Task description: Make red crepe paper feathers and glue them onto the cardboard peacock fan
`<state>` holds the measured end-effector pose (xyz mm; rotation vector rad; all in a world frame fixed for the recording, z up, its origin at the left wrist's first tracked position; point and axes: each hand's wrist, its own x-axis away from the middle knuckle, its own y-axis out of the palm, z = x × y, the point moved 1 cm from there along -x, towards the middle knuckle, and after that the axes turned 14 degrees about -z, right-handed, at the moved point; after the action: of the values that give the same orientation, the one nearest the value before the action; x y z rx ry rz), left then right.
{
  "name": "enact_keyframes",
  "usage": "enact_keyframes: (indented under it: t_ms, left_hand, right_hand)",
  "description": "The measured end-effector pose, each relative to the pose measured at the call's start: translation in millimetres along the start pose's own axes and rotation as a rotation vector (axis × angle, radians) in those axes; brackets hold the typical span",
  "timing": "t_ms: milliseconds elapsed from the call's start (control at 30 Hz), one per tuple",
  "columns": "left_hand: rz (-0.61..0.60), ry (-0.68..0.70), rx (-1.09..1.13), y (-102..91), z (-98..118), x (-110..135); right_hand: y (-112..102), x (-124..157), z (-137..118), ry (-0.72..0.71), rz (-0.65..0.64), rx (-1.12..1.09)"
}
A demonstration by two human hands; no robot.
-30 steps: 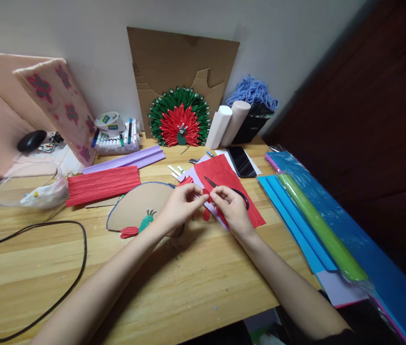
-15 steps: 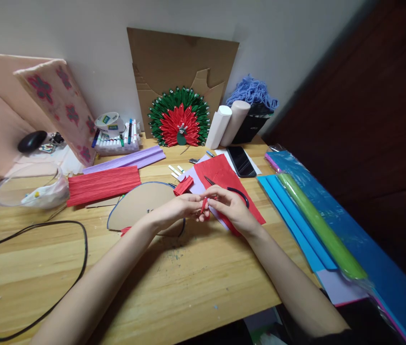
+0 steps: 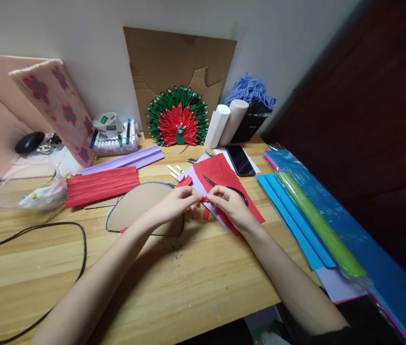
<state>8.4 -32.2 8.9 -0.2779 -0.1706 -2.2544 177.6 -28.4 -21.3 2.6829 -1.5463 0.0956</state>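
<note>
My left hand and my right hand pinch a small strip of red crepe paper between them. A short red paper piece shows just below the fingertips; whether it joins the strip I cannot tell. Scissors with black handles lie partly hidden behind my right hand, on a red paper sheet. Beneath my left wrist is a cardboard semicircle edged in blue. Some folded red paper rests just beyond my left hand.
A red crepe roll and a purple strip lie left. At the back, a red and green peacock stands against cardboard. A phone and wrapped coloured sheets are right. A black cable curves left.
My hands have drawn slightly apart at the fingertips, and the red strip is now stretched level between them. The view has shifted slightly.
</note>
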Motion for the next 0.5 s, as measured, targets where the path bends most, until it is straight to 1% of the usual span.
enact_keyframes:
  t_ms: [100, 200, 267, 367, 500]
  left_hand:
    - [0.015, -0.003, -0.128, 2.9, 1.2, -0.2]
    - [0.053, 0.037, -0.212, 2.7, -0.1, -1.1]
    - [0.076, 0.057, -0.252, 1.2, -1.5, -1.7]
    - [0.077, 0.058, -0.282, -0.4, -3.5, -2.0]
    - [0.067, 0.029, -0.303, 0.4, -4.0, -2.3]
  right_hand:
    - [0.5, -1.3, 4.7, 0.036, -0.007, -0.075]
    - [1.4, -1.6, 6.0, 0.055, -0.028, -0.111]
    - [2.0, -1.3, 5.1, 0.059, -0.043, -0.103]
    - [2.6, -0.7, 3.6, 0.065, -0.060, -0.053]
    - [3.0, -1.4, 2.9, 0.040, -0.030, 0.001]
